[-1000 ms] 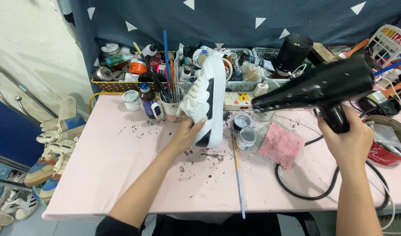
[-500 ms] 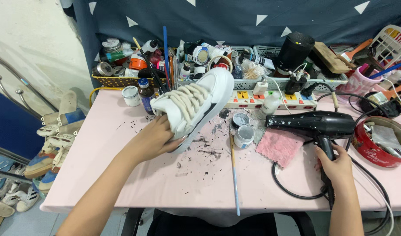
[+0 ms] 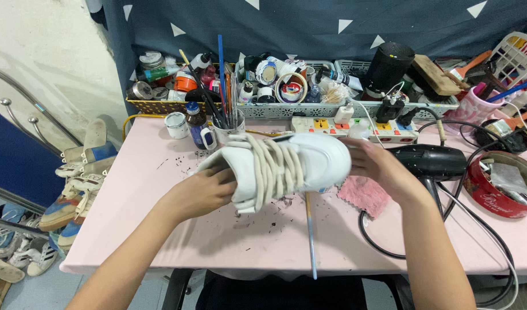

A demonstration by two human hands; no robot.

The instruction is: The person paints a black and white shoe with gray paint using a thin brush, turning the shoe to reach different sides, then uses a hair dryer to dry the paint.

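Smooth white leather-like upper and woven cloth laces are shown on the sneaker (image 3: 283,166). Matt black plastic forms the hair dryer (image 3: 432,162); the pink cloth (image 3: 364,195) appears fuzzy.

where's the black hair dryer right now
In the head view the black hair dryer lies on the pink table, right of the white lace-up sneaker, beside the pink cloth.

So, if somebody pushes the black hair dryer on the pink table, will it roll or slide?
The hair dryer lies on its side with the handle sticking out, so it probably pivots, not rolls. Its cable loops over the table and would likely drag.
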